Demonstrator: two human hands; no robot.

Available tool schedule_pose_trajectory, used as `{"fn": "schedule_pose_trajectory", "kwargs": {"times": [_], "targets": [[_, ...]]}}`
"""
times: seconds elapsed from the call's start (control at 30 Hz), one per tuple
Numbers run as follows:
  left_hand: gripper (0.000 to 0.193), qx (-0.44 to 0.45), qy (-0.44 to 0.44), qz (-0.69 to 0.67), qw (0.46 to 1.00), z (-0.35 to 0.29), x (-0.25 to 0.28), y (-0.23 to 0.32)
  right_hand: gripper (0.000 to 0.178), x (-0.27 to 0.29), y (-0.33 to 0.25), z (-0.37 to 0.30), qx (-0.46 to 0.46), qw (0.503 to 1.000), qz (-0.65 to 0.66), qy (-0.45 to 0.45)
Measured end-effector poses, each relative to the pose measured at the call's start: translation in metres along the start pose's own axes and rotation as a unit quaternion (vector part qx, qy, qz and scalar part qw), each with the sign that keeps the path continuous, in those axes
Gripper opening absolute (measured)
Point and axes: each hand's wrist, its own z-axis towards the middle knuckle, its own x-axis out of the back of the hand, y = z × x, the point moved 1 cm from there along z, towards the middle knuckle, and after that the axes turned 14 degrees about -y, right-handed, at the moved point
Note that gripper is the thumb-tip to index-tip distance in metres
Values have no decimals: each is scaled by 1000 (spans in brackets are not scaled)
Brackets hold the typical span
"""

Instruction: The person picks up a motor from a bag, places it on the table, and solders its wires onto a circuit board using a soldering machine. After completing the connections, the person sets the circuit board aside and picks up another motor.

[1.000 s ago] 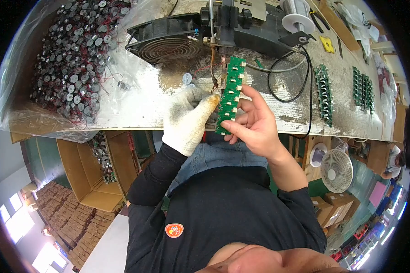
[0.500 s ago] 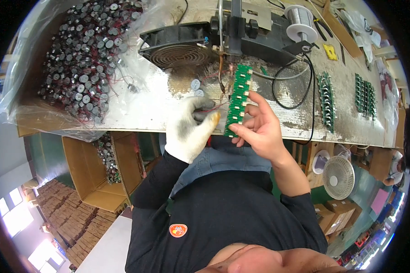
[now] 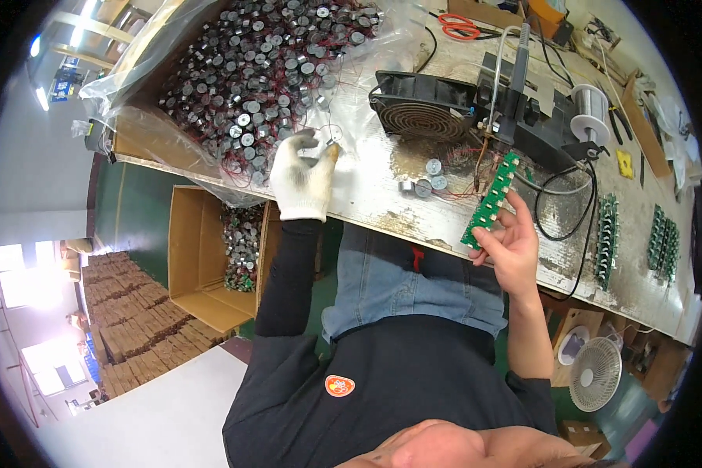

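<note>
The work is appearing to be somewhere in its middle, as far as I am judging. The right hand (image 3: pixel 513 242) is grasping the lower end of a green circuit board strip (image 3: pixel 493 201), its thumb pressing on the face of the board, and this strip is slanting over the front part of the tabletop (image 3: pixel 360 187), between the black fan (image 3: pixel 425 105) and the coiled black cable (image 3: pixel 540 222). The left hand (image 3: pixel 303 178), wearing a white glove, is coming close beside the big heap of wired metal discs (image 3: pixel 249 93); its grip is looking released, the thumb standing apart from the curled fingers, and one single disc (image 3: pixel 335 134) is lying just beyond the thumb. A few loose discs (image 3: pixel 423 187) are lying between the two hands, and their red wires (image 3: pixel 459 195) are running toward the strip, but whether any wire is joined to it, I cannot tell. Farther right, two groups of green boards, the nearer group (image 3: pixel 607 242) and the farther group (image 3: pixel 663 242), are lying apart, probably making up the done part. The heap and the loose discs are seemingly forming the part that is left
</note>
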Motion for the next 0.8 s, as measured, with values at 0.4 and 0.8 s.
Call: {"fn": "schedule_pose_trajectory", "kwargs": {"times": [0.4, 0.8], "targets": [[32, 6, -72, -390, 918, 0, -24, 12, 68, -2, -1, -2, -3, 1000, -7, -1], [13, -214, -180, -42, 959, -51, -27, 33, 69, 1, -1, -2, -18, 1000, -4, -14]]}}
